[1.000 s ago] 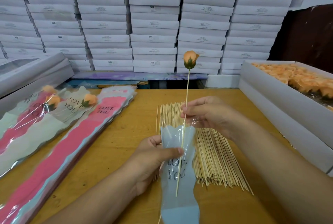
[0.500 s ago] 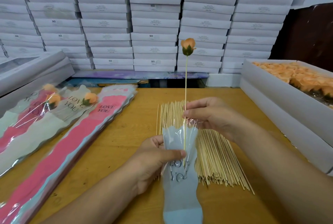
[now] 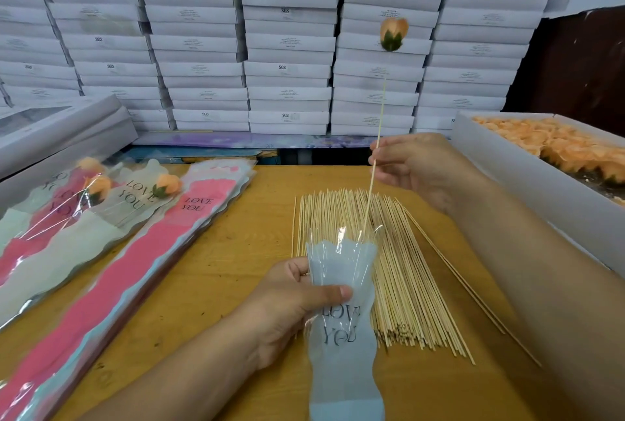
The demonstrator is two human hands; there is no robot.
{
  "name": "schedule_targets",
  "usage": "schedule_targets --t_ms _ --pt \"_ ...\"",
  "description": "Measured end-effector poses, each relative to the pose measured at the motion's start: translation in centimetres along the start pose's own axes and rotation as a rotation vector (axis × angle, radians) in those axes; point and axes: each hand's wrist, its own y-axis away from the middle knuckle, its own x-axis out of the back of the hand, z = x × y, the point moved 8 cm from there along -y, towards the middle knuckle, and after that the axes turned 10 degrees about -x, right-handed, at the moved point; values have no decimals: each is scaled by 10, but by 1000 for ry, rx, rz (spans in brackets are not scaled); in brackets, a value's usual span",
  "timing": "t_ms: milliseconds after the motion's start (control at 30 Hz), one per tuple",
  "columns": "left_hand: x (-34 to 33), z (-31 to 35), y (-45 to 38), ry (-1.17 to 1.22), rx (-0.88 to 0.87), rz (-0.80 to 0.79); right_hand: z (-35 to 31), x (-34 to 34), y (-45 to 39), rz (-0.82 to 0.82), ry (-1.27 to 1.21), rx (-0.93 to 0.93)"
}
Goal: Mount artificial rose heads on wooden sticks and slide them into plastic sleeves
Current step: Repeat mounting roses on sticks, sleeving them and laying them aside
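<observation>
1. Gripping the pale blue plastic sleeve (image 3: 341, 288), the left hand (image 3: 287, 305) is steadying its mouth, thumb across the front.
2. Behind it, the right hand (image 3: 419, 167) is pinching a thin wooden stick (image 3: 373, 170), apparently aiming its lower end into the sleeve.
3. Farthest, the orange artificial rose head (image 3: 393, 33) is topping the stick.

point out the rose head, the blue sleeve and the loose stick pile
rose head (image 3: 393, 33), head view, on the orange petals
blue sleeve (image 3: 341, 363), head view, on its printed lower body
stick pile (image 3: 399, 271), head view, mid-bundle

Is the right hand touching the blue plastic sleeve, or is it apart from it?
Apart. In the head view, the right hand pinches the stick well above the sleeve; only sticks and table show between them.
</observation>
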Motion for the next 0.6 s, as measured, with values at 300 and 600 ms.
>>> schedule_targets --t_ms 300,600 --pt "2 0 -1 -4 -9 25 -3 11 -6 10 -13 10" --pt "3 2 -2 15 -26 29 20 -6 4 -85 35 -44"
